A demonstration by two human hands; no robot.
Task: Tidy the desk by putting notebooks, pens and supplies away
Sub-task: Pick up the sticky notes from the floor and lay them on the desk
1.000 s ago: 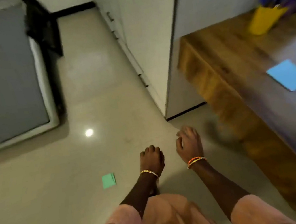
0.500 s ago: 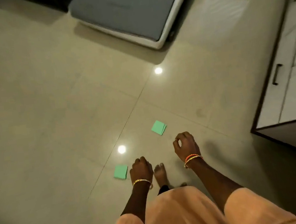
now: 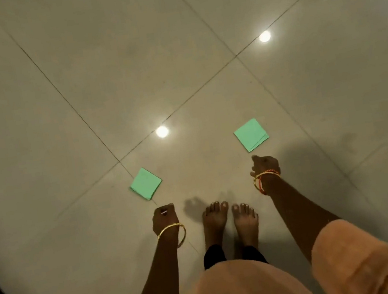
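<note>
The view has swung off the desk and down to the tiled floor (image 3: 77, 214), so the person now stands over 2 green sticky-note pads. That suggests the fallen supplies get gathered next. The left pad (image 3: 145, 183) lies just ahead of the left hand (image 3: 164, 218); the right pad (image 3: 251, 134) (its sheets slightly fanned) lies just ahead of the right hand (image 3: 265, 166). Both hands hang apart from the pads, fingers loosely curled, holding nothing. Also counted: 2 bare feet (image 3: 230, 219), 2 light reflections.
</note>
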